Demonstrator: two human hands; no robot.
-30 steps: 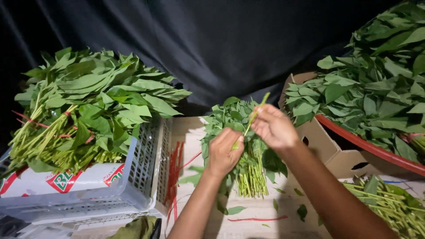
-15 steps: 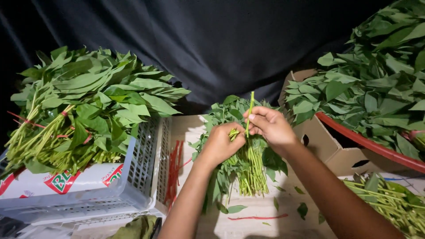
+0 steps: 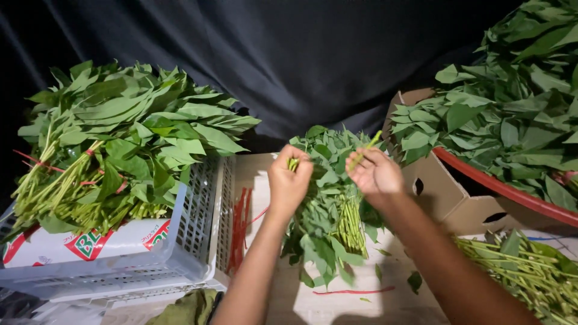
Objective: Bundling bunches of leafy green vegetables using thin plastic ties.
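Observation:
A loose bunch of leafy green stems point(image 3: 330, 210) lies on a pale board in front of me. My left hand point(image 3: 288, 183) is closed around a few green stem tips just above the bunch's left side. My right hand point(image 3: 374, 173) pinches a single thin green stem that sticks up and to the right from my fingers. Both hands hover close together over the top of the bunch.
A grey plastic crate point(image 3: 144, 253) at left carries tied bundles of leafy greens point(image 3: 120, 150). Red bands point(image 3: 238, 225) lie beside it. At right a cardboard box point(image 3: 448, 195) and a red-rimmed basin point(image 3: 512, 192) hold more greens, with bare stems point(image 3: 530, 274) below. Dark cloth hangs behind.
My left hand has risen from the bunch and closed on stem tips. My right hand has shifted slightly right, and its stem now tilts to the right.

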